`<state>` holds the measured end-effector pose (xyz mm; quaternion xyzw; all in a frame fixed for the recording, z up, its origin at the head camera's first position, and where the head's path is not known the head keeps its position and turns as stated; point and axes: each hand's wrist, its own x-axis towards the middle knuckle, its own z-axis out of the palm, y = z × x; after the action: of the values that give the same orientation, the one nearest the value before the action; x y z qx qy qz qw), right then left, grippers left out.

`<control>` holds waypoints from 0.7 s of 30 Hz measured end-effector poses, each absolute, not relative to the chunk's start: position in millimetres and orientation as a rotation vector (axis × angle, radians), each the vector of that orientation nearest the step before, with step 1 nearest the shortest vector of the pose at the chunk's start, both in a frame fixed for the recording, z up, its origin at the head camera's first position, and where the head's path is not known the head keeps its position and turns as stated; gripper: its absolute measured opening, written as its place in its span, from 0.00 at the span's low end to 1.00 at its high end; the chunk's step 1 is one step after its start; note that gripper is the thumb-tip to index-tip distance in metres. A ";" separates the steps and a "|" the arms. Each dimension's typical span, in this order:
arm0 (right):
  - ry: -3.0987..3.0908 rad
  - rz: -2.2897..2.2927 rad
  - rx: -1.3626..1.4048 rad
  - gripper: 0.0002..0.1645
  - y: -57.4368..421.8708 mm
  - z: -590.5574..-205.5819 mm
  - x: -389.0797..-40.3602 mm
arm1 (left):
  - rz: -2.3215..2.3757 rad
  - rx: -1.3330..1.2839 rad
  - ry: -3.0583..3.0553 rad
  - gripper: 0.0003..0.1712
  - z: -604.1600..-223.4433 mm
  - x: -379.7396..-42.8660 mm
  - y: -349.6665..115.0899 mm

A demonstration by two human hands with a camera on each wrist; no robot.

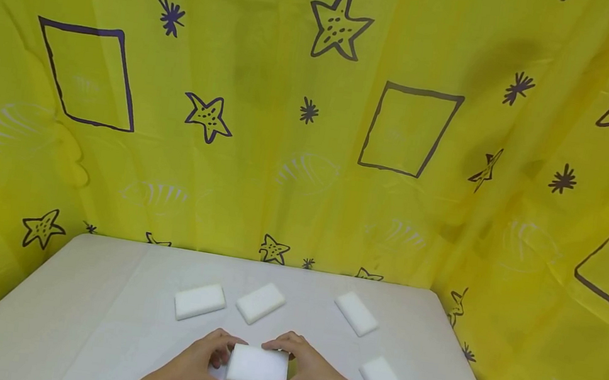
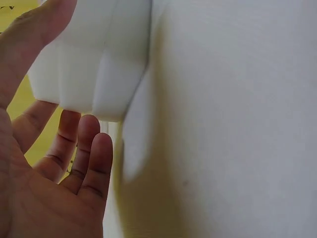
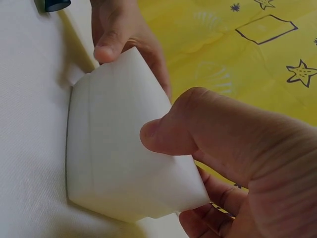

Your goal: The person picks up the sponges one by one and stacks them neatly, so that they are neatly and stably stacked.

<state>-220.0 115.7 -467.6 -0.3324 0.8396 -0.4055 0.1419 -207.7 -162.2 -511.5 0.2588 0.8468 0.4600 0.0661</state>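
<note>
Grip closed on both sides: left hand (image 1: 196,365) and right hand (image 1: 315,374) hold the white block stack (image 1: 257,371) between them, thumbs near, fingers far, probably keeping layers aligned. Stack's at the tabletop's (image 1: 111,325) near side; four loose blocks (image 1: 261,303) lie apart beyond, seemingly leaving handroom.

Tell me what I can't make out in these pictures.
Head view: the underside of the white stack, turned down toward the table.
Left wrist view: one end of the stack, cut off by the top edge.
Right wrist view: what the dark object is, cut off by the top edge; left hand fingertips, behind the stack.
</note>
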 end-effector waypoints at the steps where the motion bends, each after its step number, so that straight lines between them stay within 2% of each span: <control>1: 2.422 -1.172 -0.954 0.36 115.7 -467.2 -220.0 | 1.382 0.787 2.564 0.39 -510.5 -207.6 -162.2; 21: 2.436 -1.149 -0.933 0.35 114.8 -468.4 -222.0 | 1.285 0.846 2.634 0.39 -491.2 -210.5 -149.1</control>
<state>-222.0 114.8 -468.4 -0.3238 0.8456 -0.3989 0.1448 -210.5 -149.1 -491.2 0.2770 0.8627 0.4207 0.0455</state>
